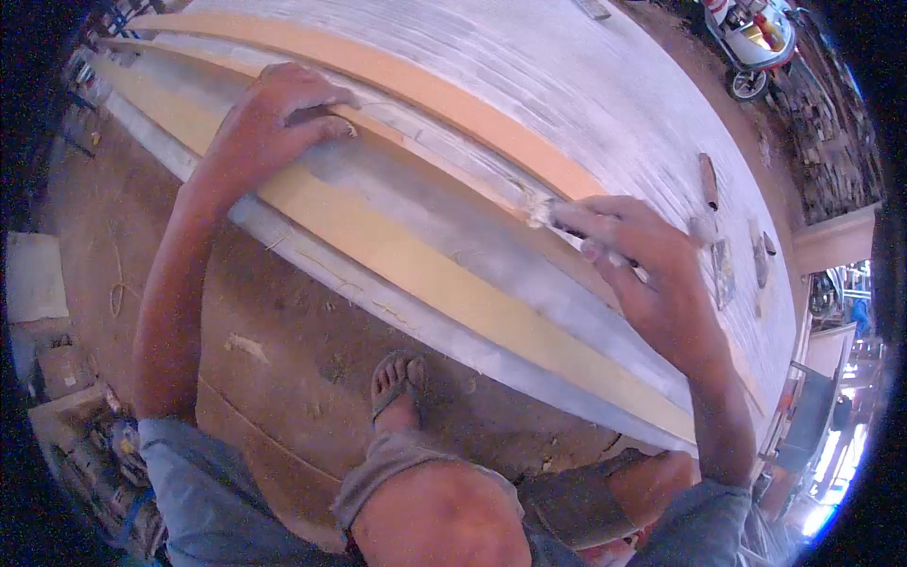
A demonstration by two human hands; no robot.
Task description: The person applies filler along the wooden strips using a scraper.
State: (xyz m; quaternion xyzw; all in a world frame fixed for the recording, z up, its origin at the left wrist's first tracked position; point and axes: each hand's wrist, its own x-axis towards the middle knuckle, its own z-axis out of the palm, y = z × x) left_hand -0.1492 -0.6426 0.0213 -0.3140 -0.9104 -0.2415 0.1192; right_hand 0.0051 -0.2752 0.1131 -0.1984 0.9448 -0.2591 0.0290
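Note:
Long pale wooden strips lie side by side across a whitish, dusty work surface (pixel 605 104). My left hand (pixel 274 118) is closed over the upright edge of the middle wooden strip (pixel 416 149), fingers on the far side and thumb on the near side. Farther right along this strip, my right hand (pixel 652 269) is closed on a small tool, mostly hidden by the fingers; its kind cannot be made out. A pale, lumpy clump (pixel 539 210) sits at its tip, against the strip. Beyond it runs an orange-toned strip (pixel 453 99); nearer me is a yellowish strip (pixel 397 255).
Brown-handled tools (pixel 709 181) lie on the surface at the right, near a flat scraper-like piece (pixel 723 274). A scooter (pixel 751 47) stands at the far right. My sandalled foot (pixel 399 387) rests on the brown floor (pixel 293 331). Boards (pixel 38 274) are at the left.

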